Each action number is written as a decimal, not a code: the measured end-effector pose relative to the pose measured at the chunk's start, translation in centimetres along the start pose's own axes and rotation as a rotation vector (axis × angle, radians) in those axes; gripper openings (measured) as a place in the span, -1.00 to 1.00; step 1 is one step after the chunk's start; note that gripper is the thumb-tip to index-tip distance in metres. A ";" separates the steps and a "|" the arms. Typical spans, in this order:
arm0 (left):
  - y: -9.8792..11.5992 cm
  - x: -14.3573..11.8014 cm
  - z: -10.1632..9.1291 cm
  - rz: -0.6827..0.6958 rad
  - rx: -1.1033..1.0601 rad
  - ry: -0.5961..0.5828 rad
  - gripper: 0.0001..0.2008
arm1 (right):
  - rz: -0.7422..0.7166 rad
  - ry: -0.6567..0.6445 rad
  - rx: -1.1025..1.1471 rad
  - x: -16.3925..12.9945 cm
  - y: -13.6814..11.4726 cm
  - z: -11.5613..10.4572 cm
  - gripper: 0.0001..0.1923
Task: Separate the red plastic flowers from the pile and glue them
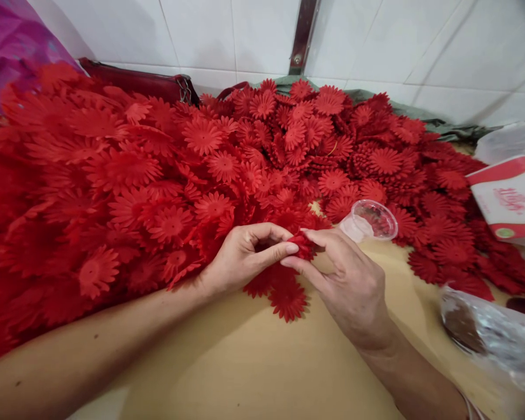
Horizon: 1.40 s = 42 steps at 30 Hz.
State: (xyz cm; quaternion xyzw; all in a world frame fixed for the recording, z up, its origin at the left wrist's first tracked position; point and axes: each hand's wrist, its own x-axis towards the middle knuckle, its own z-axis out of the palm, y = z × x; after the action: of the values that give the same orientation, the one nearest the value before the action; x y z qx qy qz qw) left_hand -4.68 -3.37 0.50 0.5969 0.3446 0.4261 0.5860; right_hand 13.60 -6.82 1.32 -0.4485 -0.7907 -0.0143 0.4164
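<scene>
Between my fingertips is a small stack of red artificial flower petals [303, 246], pinched from both sides. My left hand [251, 251] grips its left edge with thumb and fingers. From the right, my right hand [345, 271] holds the same petals between thumb and forefinger. A loose red petal layer [288, 299] lies on the table just below, partly under other red pieces. Behind my hands rises a large heap of red flower petal layers [203, 137]. Close to my right hand stands a clear plastic cup [373, 221] with something whitish in it.
The beige table [227, 361] runs toward me. To the right are a red-and-white box [505, 198] and a clear plastic bag [503, 335] over a dark round object. A dark red purse [135, 81] sits behind the heap, against a white tiled wall [201, 35]. Purple plastic [21, 41] is at upper left.
</scene>
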 end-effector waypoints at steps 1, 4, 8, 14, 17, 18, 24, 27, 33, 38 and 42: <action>0.0 0.0 0.0 0.002 0.009 -0.004 -0.81 | 0.003 0.004 0.002 0.0 -0.1 0.0 -0.71; 0.1 -0.1 -0.1 0.013 0.019 -0.010 -0.82 | 0.053 0.004 0.048 -0.2 -0.3 0.0 -0.76; 0.5 0.0 -0.1 0.039 0.016 -0.027 -0.78 | 0.314 0.042 0.253 -0.4 0.2 0.6 -0.74; 0.2 0.3 -0.1 0.044 -0.069 -0.033 -0.72 | 0.476 0.129 0.556 0.1 0.8 1.1 -0.61; -0.4 0.5 -0.2 0.056 -0.100 0.011 -0.73 | 0.382 0.098 0.518 0.2 1.0 1.1 -0.51; -0.5 0.5 -0.3 0.060 -0.101 0.023 -0.74 | 0.358 0.085 0.501 0.1 1.1 1.1 -0.50; -0.5 0.7 -0.6 0.018 -0.158 0.097 -0.71 | 0.331 0.059 0.576 0.0 1.4 1.4 -0.64; -0.3 0.8 -0.8 -0.043 -0.215 0.101 -0.63 | 0.303 0.073 0.562 0.0 1.3 1.4 -0.68; -0.1 0.9 -1.0 -0.141 -0.255 0.065 -0.54 | 0.280 0.056 0.491 0.0 1.3 1.2 -0.67; -0.3 0.9 -1.0 -0.113 -0.276 0.082 -0.58 | 0.222 0.097 0.345 0.2 1.5 0.7 -0.71; -0.3 0.9 -1.1 -0.125 -0.270 0.040 -0.55 | 0.158 0.081 0.191 0.4 1.4 0.5 -0.80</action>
State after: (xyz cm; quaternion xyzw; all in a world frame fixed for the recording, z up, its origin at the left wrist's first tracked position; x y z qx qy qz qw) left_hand -5.30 -2.07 0.22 0.4817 0.3321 0.4431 0.6792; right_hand 14.15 -5.51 0.81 -0.4666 -0.7331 0.0758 0.4890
